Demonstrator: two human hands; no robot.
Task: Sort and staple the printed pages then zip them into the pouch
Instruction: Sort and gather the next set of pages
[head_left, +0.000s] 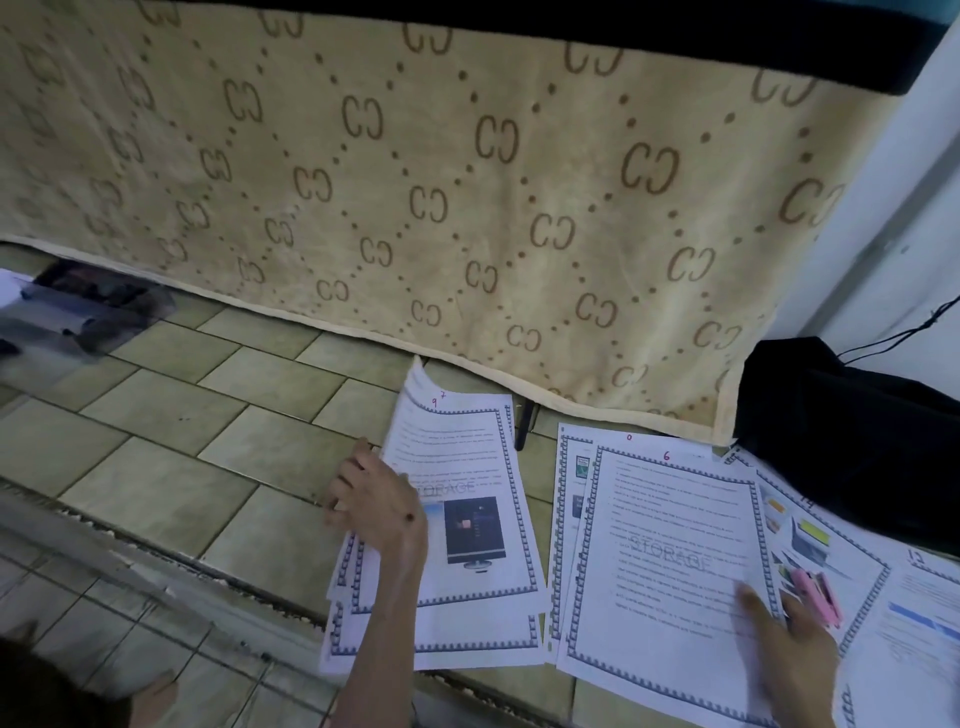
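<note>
Two hands work over printed pages spread on a tiled floor (171, 457). The left hand (376, 506), at lower centre of the frame, has its fingers curled down over the left edge of the left stack of pages (457, 525); its fingertips look tucked at or under that edge, though whether they actually pinch a sheet I cannot tell. The top sheet there shows a printed border, the word STORAGE, a dark monitor picture and red handwritten digits at its top; its upper corner curls up off the floor. The right hand (789, 639), at lower right and blurred, lies with fingers loosely spread and flat on the middle stack of pages (670, 561), a text sheet marked with a red 6.

Just right of that hand, a pink stapler (821, 592) rests on the colour-printed sheets (852, 566) that fan toward the right edge. Above them, at right, sits a black bag (841, 436), with a black cable (904, 332) running along the white wall. A beige patterned blanket (415, 171) hangs across the upper frame. A dark, blurred object (88, 301) lies at upper left on the floor.
</note>
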